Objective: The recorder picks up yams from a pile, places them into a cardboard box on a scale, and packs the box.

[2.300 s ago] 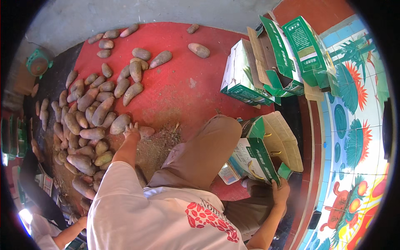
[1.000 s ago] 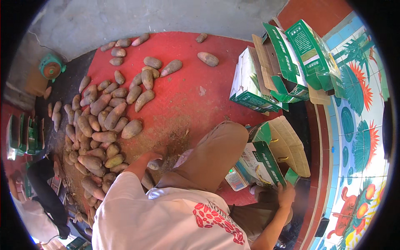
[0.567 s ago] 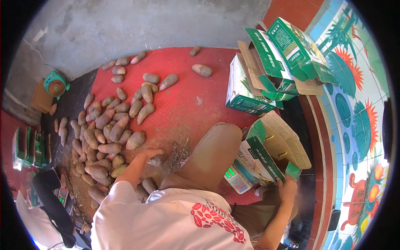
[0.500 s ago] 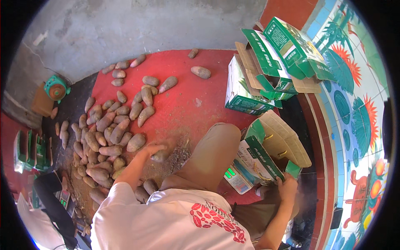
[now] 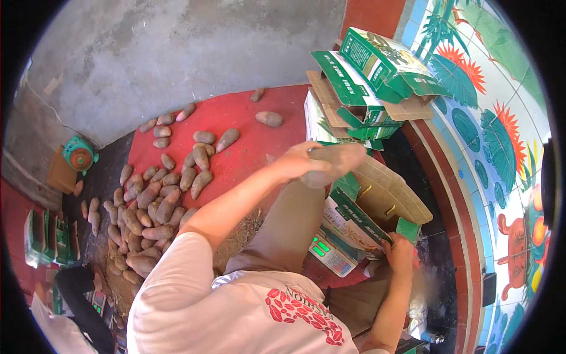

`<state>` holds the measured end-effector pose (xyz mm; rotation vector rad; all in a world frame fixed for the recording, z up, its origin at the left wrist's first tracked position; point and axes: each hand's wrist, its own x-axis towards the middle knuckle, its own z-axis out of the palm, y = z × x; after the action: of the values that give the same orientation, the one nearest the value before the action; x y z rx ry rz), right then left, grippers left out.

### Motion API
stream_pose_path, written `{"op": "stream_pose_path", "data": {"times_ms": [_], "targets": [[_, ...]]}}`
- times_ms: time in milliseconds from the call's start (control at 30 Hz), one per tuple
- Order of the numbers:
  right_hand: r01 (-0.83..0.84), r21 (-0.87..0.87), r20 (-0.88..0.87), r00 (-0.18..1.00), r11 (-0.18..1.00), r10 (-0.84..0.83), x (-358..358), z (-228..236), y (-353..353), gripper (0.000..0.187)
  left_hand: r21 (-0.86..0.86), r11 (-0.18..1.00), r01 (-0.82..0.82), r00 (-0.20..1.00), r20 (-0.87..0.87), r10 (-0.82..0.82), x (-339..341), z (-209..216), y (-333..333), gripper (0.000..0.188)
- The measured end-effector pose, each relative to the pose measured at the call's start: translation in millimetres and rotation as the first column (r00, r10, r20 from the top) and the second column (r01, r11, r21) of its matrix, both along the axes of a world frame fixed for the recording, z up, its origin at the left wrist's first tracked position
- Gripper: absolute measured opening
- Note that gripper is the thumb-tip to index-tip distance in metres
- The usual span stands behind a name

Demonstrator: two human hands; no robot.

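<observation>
My left hand [image 5: 295, 160] is wrapped round a large brownish sweet potato [image 5: 337, 164], smeared by motion. It hangs above my knee, near the upper edge of an open green-and-white carton [image 5: 396, 192]. My right hand [image 5: 400, 251] grips the near right edge of that carton, by a green flap. The carton stands tilted on a digital scale [image 5: 331, 255] with a lit green display; most of its inside is hidden. To the left, a heap of sweet potatoes [image 5: 141, 215] lies on a soil-strewn red mat [image 5: 247, 159].
Several green cartons [image 5: 377, 82] are stacked at the far right, beside a painted tile wall [image 5: 471, 118]. A grey wall [image 5: 188, 53] closes off the back. At far left are a teal machine [image 5: 80, 154], more cartons [image 5: 50, 236] and another person's dark sleeve [image 5: 82, 301].
My left hand has lifted a sweet potato from the floor beside the heap and swung it up and right toward the carton. My right hand stays on the carton's edge.
</observation>
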<state>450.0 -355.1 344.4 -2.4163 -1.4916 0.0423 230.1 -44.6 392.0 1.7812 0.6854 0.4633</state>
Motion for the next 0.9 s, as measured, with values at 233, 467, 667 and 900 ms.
{"op": "stream_pose_path", "data": {"times_ms": [233,467,667,900], "targets": [[-0.017,0.020,0.029,0.999,1.000,0.016,-2,0,0,0.015,0.349,0.927,0.139,0.987,-0.123,-0.101,91,-3,-51,0.069],[-0.016,-0.009,0.038,0.999,1.000,0.017,-3,3,2,0.014,0.537,0.798,0.274,0.961,-0.192,-0.201,134,-43,-76,0.066],[-0.010,-0.040,0.046,0.999,0.999,0.012,1,-1,1,0.013,0.597,0.718,0.358,0.934,-0.211,-0.290,147,-68,-88,0.056],[-0.006,-0.063,0.022,1.000,0.998,0.007,2,-2,5,0.015,0.698,0.691,0.188,0.960,0.018,-0.279,124,-70,-79,0.031]]}}
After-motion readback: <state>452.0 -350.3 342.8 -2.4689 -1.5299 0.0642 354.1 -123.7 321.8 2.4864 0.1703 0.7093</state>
